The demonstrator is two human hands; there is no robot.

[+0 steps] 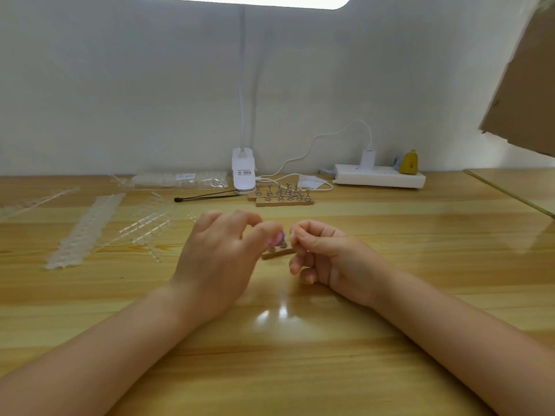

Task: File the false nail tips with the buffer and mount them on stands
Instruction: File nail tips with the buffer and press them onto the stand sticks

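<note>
Filing or mounting a tip over the near stand strip.
The left hand (219, 253) pinches a small blurred purple-pink piece (278, 238), likely the buffer; the right hand (318, 250) has its grip curled as if pinching a clear tip, too small to confirm. Below sits a short wooden strip with metal pegs (277, 253) on the glossy wooden surface (300, 355); next comes careful seating on a peg.
</note>
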